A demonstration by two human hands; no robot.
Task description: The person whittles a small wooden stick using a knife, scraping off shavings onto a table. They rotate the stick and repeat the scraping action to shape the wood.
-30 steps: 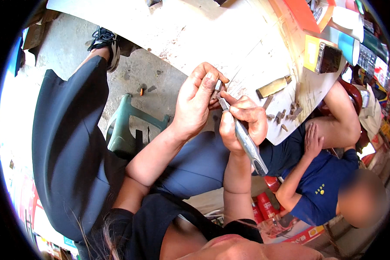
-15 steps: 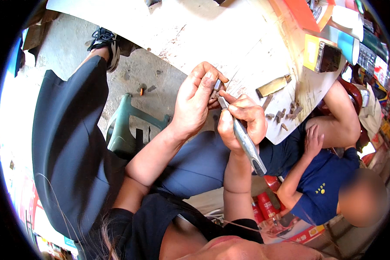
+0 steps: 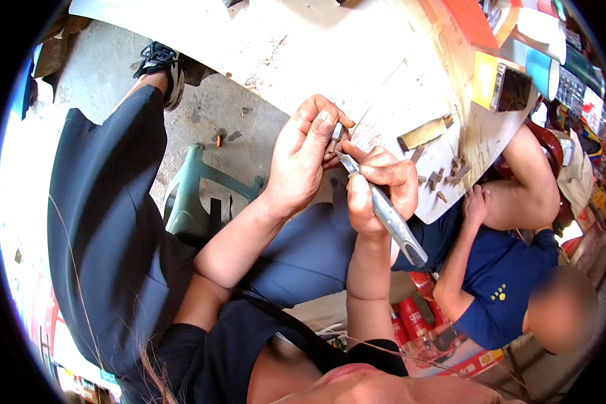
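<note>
My left hand [image 3: 299,158] is closed, pinching a small brownish piece with a shiny grey face [image 3: 337,137] between thumb and fingers. My right hand [image 3: 389,183] grips a grey-handled craft knife [image 3: 398,229], its handle slanting down to the right. The knife's short blade points up-left toward the small piece; whether it touches, I cannot tell. Both hands are close together just off the near edge of the white table [image 3: 330,60]. To their right on the tabletop lies a yellowish block with a dark end [image 3: 424,133], with several small brown chips [image 3: 441,179] near it.
A phone [image 3: 514,89] rests at the table's right, near an orange-red box [image 3: 471,20]. At the right sits a person in a dark blue shirt [image 3: 495,289], one hand on a leg. Left of my forearm stands a green stool [image 3: 194,176].
My right hand has turned slightly, and the knife handle's rear end has swung to the right. The other person's hand has shifted a little left. My left hand stays put.
</note>
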